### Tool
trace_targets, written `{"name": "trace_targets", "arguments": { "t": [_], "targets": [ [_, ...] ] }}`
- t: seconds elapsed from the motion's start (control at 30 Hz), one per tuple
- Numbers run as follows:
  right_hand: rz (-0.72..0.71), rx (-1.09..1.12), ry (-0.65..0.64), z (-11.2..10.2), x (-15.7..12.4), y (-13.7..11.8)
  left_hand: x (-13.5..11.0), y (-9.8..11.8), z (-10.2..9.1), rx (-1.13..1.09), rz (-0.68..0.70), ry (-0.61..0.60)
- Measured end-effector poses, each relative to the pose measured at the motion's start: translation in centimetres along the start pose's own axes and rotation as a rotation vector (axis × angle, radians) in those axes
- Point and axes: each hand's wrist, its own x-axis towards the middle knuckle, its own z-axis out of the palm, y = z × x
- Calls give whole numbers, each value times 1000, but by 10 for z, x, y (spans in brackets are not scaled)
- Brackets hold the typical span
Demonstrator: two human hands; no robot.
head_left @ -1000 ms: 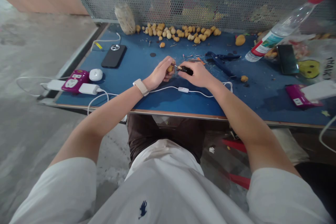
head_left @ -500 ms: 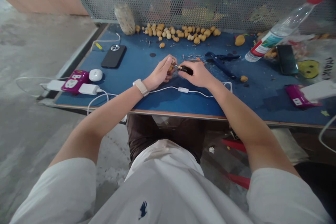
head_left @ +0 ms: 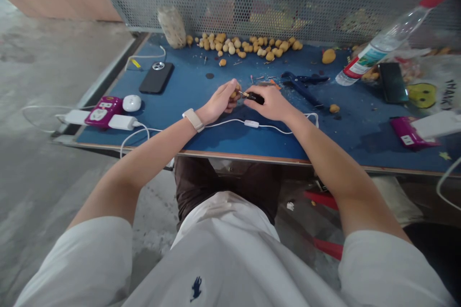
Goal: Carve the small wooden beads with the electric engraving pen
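Observation:
My left hand [head_left: 224, 98], with a pale watch band on its wrist, is closed around a small tan nut-like piece [head_left: 236, 93]. My right hand [head_left: 268, 98] grips a black-handled tool [head_left: 255, 98] with a thin metal shaft. The tool's tip points left and meets the tan piece or comes very close to it; fingers partly hide the contact. Both hands are just above the blue tabletop [head_left: 223, 141]. A white cord with an inline switch [head_left: 251, 123] runs below them. Beyond my right hand lie blue-handled pliers [head_left: 302, 87] and thin metal bits [head_left: 261, 77].
Several tan pieces [head_left: 259, 48] line the back edge by a perforated metal screen [head_left: 230, 5]. A clear jar [head_left: 172, 29], black phone [head_left: 156, 77] and purple power strip [head_left: 104, 111] are at left. At right are a bottle [head_left: 382, 50], dark phone [head_left: 393, 84] and purple strip [head_left: 410, 133].
My left fingers have shifted slightly, and more of the tan piece shows. The tool's handle has turned a little; both hands keep nearly the same place.

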Motion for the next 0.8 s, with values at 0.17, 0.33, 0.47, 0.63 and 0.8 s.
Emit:
{"name": "trace_targets", "arguments": {
  "t": [0.17, 0.33, 0.47, 0.63, 0.8],
  "targets": [
    [11, -4, -32, 1, -1, -3, -3, 2, 2, -24, -5, -15],
    [3, -5, -20, 1, -1, -3, -6, 6, 5, -53, -36, -3],
    [13, 9, -12, -1, -1, -2, -5, 7, 6, -79, -49, 0],
    [20, 23, 7, -1, 0, -3, -4, 4, 4, -87, -44, -9],
    [9, 27, 12, -1, 0, -2, -4, 3, 3, -88, -34, -11]
  ]
}}
